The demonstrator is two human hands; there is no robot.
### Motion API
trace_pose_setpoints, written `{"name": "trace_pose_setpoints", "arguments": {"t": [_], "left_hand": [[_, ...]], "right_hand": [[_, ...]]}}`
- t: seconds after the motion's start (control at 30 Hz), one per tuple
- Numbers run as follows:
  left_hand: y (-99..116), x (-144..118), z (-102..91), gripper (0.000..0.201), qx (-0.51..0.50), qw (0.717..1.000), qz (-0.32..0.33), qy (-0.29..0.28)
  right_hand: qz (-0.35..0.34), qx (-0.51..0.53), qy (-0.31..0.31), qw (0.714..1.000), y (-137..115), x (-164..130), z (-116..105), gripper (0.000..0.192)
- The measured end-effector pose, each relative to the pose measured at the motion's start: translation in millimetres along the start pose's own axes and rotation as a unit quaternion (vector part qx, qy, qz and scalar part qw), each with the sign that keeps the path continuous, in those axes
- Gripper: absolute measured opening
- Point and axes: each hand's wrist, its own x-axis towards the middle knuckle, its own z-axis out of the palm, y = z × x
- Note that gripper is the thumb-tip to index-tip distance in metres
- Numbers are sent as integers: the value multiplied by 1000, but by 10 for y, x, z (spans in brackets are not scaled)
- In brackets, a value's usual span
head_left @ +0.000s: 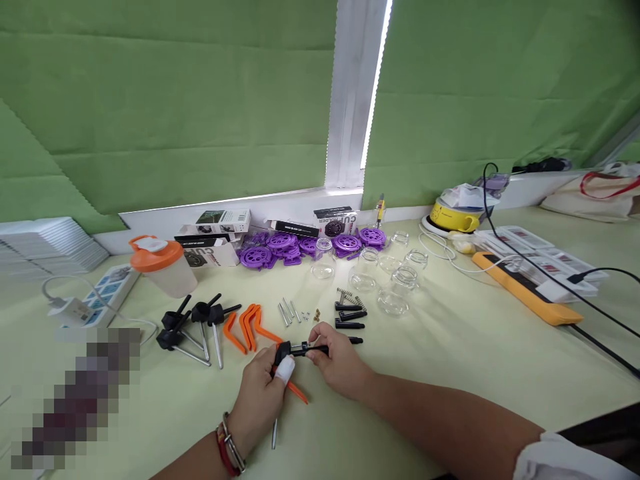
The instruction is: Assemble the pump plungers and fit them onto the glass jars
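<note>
Step in hand, as judged: joining a black handle (323, 349) to a black head (283, 353); the left hand (263, 381) grasps the head, an orange lever (299, 393) projecting below; the right hand (340, 360) pinches the handle; both parts lie right of the loose levers (247, 329), nearer the wearer. The next move appears to call for a steady left grip and axial alignment; seating cannot be verified. Containers: see-through jars (393, 301), right of and beyond the loose levers, no contents discernible; lidded tumbler (177, 280), left of and beyond them, contents indeterminate.
</note>
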Motion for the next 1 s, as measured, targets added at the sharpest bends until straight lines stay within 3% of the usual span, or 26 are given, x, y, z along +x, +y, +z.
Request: {"name": "trace_pose_setpoints", "arguments": {"t": [0.17,1.0], "left_hand": [[10,13,3,26,2,1000,-4,2],[17,-13,-16,27,4,1000,-9,3]], "right_hand": [[-10,-1,-2,1000,35,11,4,6],[16,-32,4,999,31,14,-22,13]]}}
